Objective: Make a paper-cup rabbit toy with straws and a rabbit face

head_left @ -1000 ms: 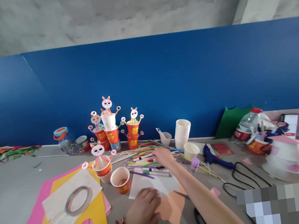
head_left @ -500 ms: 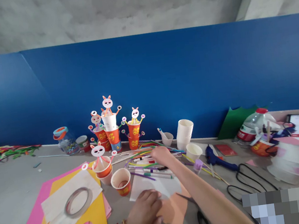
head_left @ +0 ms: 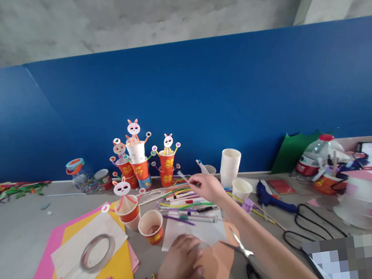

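My right hand [head_left: 207, 186] is closed around a slim pale marker [head_left: 183, 175], raised a little above the spread of markers [head_left: 187, 201] and pipe cleaners. The marker's pale end points up and left; my fingers hide its middle. Lower down, my left hand [head_left: 181, 261], with a red beaded bracelet at the wrist, lies with its fingers stretched over the edges of a white sheet [head_left: 196, 230] and a cut orange sheet [head_left: 219, 263]. Opened scissors [head_left: 243, 248] rest beside the orange sheet, under my right forearm. An open red paper cup [head_left: 150, 227] stands left of the white sheet.
Rabbit-faced paper cups [head_left: 137, 153] stand stacked at the back. Left lie yellow card [head_left: 123, 276] and a tape roll [head_left: 97, 252]. White cups [head_left: 230, 165], a blue glue gun [head_left: 276, 198] with a black cord, and a bottle [head_left: 314, 159] occupy the right side.
My right hand has lifted from the markers with a pale marker in it and moved slightly right. The scissor blades show more now. My left hand has stayed in place.
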A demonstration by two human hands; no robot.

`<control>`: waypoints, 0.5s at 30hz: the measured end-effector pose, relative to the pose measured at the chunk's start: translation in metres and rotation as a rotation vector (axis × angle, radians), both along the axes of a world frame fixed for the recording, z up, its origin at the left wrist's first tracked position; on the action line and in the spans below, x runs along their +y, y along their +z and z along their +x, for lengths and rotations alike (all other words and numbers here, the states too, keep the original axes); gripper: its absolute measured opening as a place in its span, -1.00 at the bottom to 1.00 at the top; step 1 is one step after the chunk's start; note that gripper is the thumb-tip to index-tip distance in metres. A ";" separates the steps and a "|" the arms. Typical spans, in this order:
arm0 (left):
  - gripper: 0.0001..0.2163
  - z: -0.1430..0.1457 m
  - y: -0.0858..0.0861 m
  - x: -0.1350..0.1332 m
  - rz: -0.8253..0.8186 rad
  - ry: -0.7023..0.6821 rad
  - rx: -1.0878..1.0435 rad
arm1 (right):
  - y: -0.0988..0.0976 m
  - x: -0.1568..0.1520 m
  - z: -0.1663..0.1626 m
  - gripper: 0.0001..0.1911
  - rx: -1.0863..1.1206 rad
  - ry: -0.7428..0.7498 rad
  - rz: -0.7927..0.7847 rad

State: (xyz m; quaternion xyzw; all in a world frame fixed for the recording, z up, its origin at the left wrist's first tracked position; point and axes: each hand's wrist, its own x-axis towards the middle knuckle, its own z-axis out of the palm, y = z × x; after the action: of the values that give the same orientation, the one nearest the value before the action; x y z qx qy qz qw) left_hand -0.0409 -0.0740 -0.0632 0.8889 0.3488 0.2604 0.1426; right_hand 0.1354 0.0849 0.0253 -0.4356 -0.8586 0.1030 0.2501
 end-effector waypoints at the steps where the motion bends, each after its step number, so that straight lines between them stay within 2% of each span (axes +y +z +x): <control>1: -0.71 -0.001 0.000 0.001 0.001 0.003 -0.051 | 0.005 -0.009 0.006 -0.77 0.102 -0.011 0.004; 4: -0.75 -0.006 0.003 0.003 -0.061 0.030 -0.238 | 0.007 -0.044 0.020 -0.72 0.380 -0.035 -0.009; 5: -0.76 -0.006 0.004 0.003 -0.120 0.047 -0.315 | 0.004 -0.057 0.024 -0.79 0.660 -0.018 -0.091; 6: -0.77 -0.006 0.006 0.003 -0.205 0.062 -0.409 | -0.001 -0.071 0.027 -0.85 0.893 -0.007 -0.160; 8: -0.72 -0.005 0.013 0.002 -0.436 0.077 -0.641 | -0.012 -0.099 0.030 -0.90 1.154 -0.015 -0.187; 10: -0.67 -0.001 0.022 0.001 -0.687 0.070 -0.896 | -0.024 -0.124 0.033 -0.94 1.200 -0.011 -0.139; 12: -0.68 0.003 0.033 0.001 -0.896 0.078 -1.109 | -0.034 -0.146 0.036 -0.96 1.099 0.011 -0.094; 15: -0.72 0.006 0.046 0.005 -1.135 0.175 -1.337 | -0.045 -0.165 0.038 -0.76 0.908 0.213 0.073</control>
State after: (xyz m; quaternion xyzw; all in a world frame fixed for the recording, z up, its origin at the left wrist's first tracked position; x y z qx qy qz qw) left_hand -0.0349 -0.0687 -0.0174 0.3158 0.3360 0.5236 0.7164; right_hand 0.1735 -0.0800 -0.0192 -0.2468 -0.7053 0.2781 0.6035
